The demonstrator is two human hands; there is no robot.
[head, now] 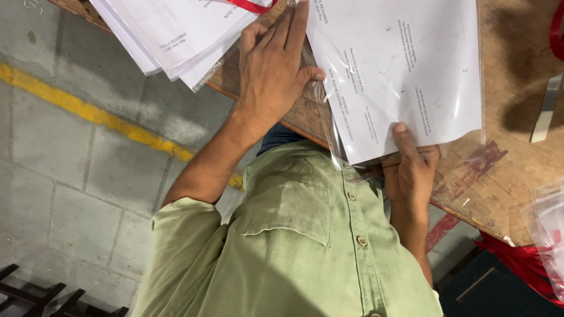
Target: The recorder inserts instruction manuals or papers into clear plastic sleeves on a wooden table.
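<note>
A white printed sheet inside a clear plastic sleeve (405,70) lies on a worn wooden table (505,182). My right hand (411,173) grips the near edge of the sheet, thumb on top and fingers underneath. My left hand (271,67) lies flat, palm down and fingers stretched out, on the table along the sleeve's left edge, with its thumb touching the clear plastic. My green shirt fills the lower middle of the view.
A fanned stack of white printed sheets (170,32) overhangs the table's corner at the upper left, with a red strap (249,6) on it. A grey metal strip (546,108), clear bags (549,235) and red straps (517,258) are at the right. A yellow line (88,108) crosses the concrete floor.
</note>
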